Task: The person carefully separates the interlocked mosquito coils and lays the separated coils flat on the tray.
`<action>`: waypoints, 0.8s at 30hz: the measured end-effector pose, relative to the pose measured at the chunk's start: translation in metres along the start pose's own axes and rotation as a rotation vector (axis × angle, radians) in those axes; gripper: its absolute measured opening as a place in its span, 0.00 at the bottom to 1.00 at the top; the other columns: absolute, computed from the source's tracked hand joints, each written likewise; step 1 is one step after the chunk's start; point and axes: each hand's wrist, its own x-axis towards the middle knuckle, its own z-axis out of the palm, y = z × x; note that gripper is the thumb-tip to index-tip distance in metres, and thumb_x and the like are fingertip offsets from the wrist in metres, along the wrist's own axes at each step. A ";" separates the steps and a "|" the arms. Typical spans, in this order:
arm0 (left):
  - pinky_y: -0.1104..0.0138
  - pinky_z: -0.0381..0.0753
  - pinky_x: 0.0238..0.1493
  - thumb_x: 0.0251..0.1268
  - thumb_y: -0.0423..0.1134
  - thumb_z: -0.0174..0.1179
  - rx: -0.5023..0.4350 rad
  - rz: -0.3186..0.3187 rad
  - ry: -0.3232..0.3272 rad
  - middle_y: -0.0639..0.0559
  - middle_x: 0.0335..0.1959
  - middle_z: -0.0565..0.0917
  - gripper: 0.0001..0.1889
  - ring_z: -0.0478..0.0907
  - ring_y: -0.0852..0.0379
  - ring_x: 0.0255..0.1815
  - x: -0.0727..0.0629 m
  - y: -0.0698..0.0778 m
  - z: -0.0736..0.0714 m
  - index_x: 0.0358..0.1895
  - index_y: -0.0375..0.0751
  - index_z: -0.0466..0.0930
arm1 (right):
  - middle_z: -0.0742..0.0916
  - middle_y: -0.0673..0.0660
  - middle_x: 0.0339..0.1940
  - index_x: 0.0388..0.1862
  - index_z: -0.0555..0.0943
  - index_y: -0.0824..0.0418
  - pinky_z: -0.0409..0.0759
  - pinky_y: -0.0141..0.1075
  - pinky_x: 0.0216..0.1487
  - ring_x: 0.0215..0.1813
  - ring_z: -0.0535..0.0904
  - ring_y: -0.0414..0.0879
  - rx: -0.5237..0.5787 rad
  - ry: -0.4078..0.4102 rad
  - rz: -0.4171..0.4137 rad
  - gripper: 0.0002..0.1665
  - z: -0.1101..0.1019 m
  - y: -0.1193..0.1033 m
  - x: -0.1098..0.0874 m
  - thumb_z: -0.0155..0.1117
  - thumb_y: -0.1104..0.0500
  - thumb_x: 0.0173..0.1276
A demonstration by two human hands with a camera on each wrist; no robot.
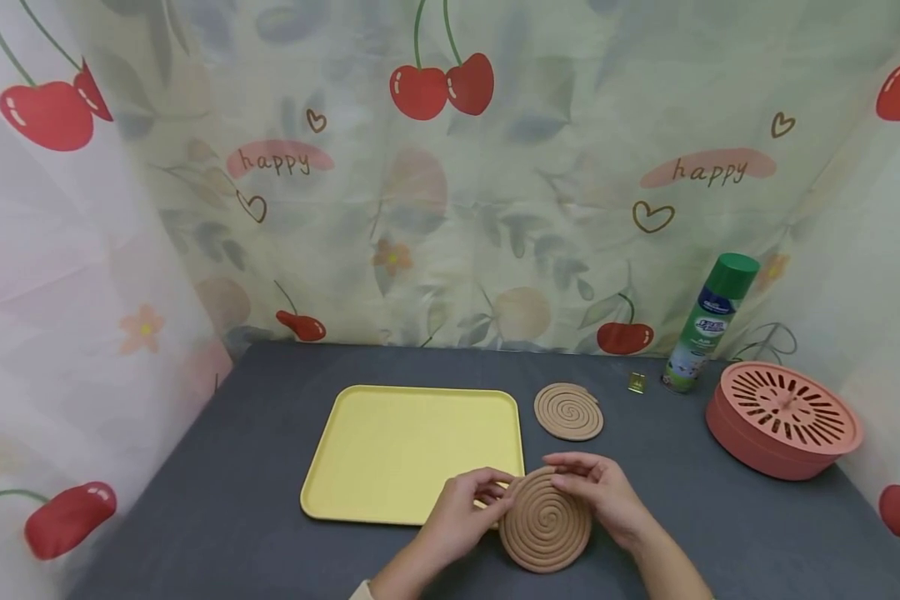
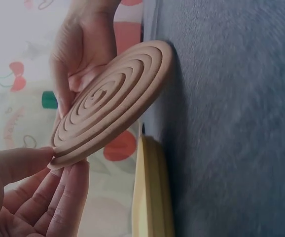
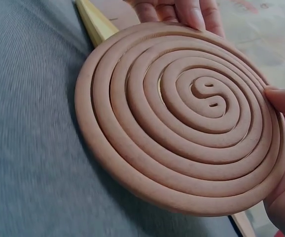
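Observation:
A brown spiral mosquito coil (image 1: 546,521) is held tilted over the dark table, its lower edge close to the surface. My left hand (image 1: 465,508) pinches its left edge between thumb and fingers, as the left wrist view also shows at the coil's rim (image 2: 108,103). On the upper right edge, my right hand (image 1: 603,496) has its thumb on the near face and fingers behind. The right wrist view shows the coil's centre (image 3: 209,94) with two small slots. A second mosquito coil (image 1: 569,411) lies flat farther back.
Left of the hands lies a yellow tray (image 1: 412,450), its near right corner beside the left hand. At the back right are a small gold metal piece (image 1: 637,382), a green spray can (image 1: 708,325) and a round pink slotted-lid box (image 1: 783,425). A printed curtain (image 1: 450,250) hangs behind.

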 end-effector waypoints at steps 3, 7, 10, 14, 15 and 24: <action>0.74 0.77 0.30 0.59 0.37 0.63 0.020 0.000 0.001 0.50 0.31 0.86 0.10 0.79 0.66 0.31 -0.002 0.000 -0.005 0.44 0.41 0.82 | 0.86 0.42 0.40 0.44 0.83 0.48 0.79 0.27 0.44 0.43 0.81 0.34 0.022 -0.010 -0.024 0.14 0.005 0.000 0.001 0.62 0.65 0.63; 0.74 0.77 0.31 0.60 0.38 0.62 0.044 0.007 0.004 0.50 0.32 0.86 0.10 0.79 0.64 0.32 -0.003 0.001 -0.012 0.43 0.41 0.82 | 0.87 0.42 0.40 0.44 0.83 0.47 0.79 0.27 0.44 0.43 0.81 0.34 0.048 -0.033 -0.057 0.15 0.011 -0.001 0.002 0.61 0.66 0.63; 0.73 0.78 0.33 0.60 0.39 0.62 0.061 0.017 0.010 0.51 0.32 0.86 0.09 0.79 0.64 0.32 -0.003 0.001 -0.018 0.43 0.42 0.83 | 0.87 0.42 0.39 0.44 0.83 0.48 0.79 0.27 0.45 0.43 0.81 0.34 0.065 -0.035 -0.061 0.15 0.016 -0.001 0.003 0.61 0.66 0.63; 0.73 0.78 0.32 0.60 0.40 0.62 0.072 0.022 0.016 0.51 0.31 0.86 0.09 0.80 0.64 0.32 -0.004 0.003 -0.023 0.42 0.43 0.83 | 0.87 0.42 0.38 0.44 0.83 0.49 0.79 0.27 0.45 0.43 0.81 0.35 0.075 -0.027 -0.052 0.15 0.020 -0.002 0.005 0.61 0.66 0.63; 0.73 0.78 0.32 0.60 0.40 0.62 0.071 0.022 0.017 0.51 0.31 0.86 0.09 0.80 0.64 0.32 -0.004 0.003 -0.025 0.42 0.43 0.83 | 0.87 0.42 0.38 0.44 0.83 0.49 0.79 0.27 0.45 0.43 0.81 0.35 0.073 -0.027 -0.052 0.15 0.021 -0.002 0.006 0.61 0.66 0.63; 0.73 0.78 0.31 0.61 0.38 0.61 0.101 0.038 0.040 0.49 0.31 0.86 0.09 0.80 0.62 0.31 -0.003 0.004 -0.035 0.42 0.41 0.82 | 0.86 0.41 0.38 0.40 0.83 0.45 0.78 0.26 0.45 0.43 0.78 0.33 0.065 -0.002 -0.074 0.15 0.031 0.002 0.013 0.63 0.66 0.61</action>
